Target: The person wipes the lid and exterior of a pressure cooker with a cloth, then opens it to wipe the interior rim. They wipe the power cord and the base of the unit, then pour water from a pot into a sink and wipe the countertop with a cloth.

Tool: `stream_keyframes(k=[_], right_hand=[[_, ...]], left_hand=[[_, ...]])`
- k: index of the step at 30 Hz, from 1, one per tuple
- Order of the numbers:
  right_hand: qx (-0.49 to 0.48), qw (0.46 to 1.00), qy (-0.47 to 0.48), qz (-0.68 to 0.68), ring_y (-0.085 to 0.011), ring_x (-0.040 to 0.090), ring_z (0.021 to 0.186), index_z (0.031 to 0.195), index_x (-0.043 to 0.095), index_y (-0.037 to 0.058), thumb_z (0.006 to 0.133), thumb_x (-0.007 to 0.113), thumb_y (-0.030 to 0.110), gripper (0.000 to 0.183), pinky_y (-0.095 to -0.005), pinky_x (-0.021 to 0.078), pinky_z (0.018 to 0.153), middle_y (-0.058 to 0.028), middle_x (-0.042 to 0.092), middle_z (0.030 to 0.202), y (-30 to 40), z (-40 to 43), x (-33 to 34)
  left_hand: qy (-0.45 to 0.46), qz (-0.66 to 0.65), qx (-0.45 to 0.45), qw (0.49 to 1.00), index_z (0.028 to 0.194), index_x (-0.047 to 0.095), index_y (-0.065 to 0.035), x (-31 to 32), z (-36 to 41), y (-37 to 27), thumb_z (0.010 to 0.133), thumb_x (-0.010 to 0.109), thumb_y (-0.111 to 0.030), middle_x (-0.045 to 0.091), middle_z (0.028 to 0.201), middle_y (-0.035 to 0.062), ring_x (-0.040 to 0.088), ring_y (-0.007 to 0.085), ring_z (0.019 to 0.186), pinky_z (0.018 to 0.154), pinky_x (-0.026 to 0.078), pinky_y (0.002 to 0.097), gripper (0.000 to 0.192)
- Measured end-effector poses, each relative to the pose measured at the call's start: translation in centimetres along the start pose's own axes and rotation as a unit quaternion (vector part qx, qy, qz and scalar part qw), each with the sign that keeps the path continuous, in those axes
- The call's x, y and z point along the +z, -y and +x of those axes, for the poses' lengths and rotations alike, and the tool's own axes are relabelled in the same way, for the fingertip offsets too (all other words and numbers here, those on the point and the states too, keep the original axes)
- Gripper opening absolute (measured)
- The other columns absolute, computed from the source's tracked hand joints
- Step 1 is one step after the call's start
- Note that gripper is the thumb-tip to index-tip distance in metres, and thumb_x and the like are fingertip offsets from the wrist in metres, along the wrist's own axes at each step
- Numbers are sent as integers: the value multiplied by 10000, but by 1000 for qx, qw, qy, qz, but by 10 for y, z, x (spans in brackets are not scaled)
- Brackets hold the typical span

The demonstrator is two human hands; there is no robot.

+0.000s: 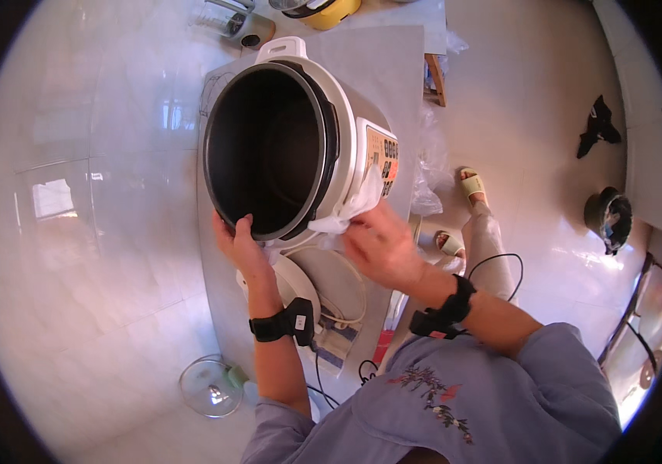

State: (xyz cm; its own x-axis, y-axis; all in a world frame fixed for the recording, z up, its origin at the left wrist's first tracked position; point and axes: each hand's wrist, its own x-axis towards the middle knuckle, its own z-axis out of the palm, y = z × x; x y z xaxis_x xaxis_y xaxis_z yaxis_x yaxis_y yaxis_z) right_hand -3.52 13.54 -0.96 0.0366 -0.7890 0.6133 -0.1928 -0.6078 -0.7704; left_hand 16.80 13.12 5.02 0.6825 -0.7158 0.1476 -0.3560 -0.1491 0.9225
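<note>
An electric pressure cooker (345, 116) with a white and metallic body is tilted on the table, its mouth facing me. Its dark inner pot (273, 151) sits inside, and no lid is on it. My left hand (241, 246) grips the pot's lower rim, thumb over the edge. In my right hand (380, 243) is a white cloth or tissue (357, 203), pressed against the cooker's outer side just below the control panel (382, 156). Under my wrists, a round white thing (290, 278), possibly the cooker's lid, lies partly hidden beside a pale power cord (362, 296).
The grey tabletop (389, 64) meets a tiled wall on the left. Past the cooker stand a blender (249, 29) and a yellow pot (333, 14). A glass lid (212, 385) is at lower left. Plastic bags (429, 174) and a bin (594, 211) are to the right.
</note>
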Motion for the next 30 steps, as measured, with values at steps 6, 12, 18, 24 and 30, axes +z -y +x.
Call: stream_keyframes(k=[6,12,18,24,30], right_hand=[[365,906,-136,165,-142,541,657,826,551,23,781,651,54,114,-271,445,568,-66,571,783,-18,23,-26],[361,884,-125,268,-61,492,595,774,574,12,771,672,64,111,-226,404,535,4,553,654,-28,51,-8],[369,879,-102,283,-89,498,541,663,588,-27,689,654,15,83,-244,405,489,-29,566,598,-55,92,-13],[378,893,-106,220,-98,506,542,665,586,-28,677,652,18,81,-257,415,495,-44,573,600,-31,75,-8],[343,915,-103,185,-118,512,538,645,575,-33,659,660,45,117,-287,423,485,-64,567,582,-43,86,-8]], left_hand=[[1,-16,15,1000,1197,485,52,2,-4,-5,769,473,1,560,1116,108,530,191,985,907,386,281,431],[14,-5,23,1000,1205,477,56,-1,-2,-3,776,467,-8,554,1125,119,530,190,988,906,391,281,434],[15,-10,26,1000,1206,475,53,5,-3,-6,768,465,-14,548,1133,116,521,194,1005,911,383,281,443],[1,-5,18,1000,1192,485,43,5,-5,-9,753,483,-33,547,1131,114,512,191,1011,915,371,278,446],[18,2,28,999,1200,479,39,1,-2,-6,753,480,-34,550,1117,107,512,190,1001,910,371,283,453]])
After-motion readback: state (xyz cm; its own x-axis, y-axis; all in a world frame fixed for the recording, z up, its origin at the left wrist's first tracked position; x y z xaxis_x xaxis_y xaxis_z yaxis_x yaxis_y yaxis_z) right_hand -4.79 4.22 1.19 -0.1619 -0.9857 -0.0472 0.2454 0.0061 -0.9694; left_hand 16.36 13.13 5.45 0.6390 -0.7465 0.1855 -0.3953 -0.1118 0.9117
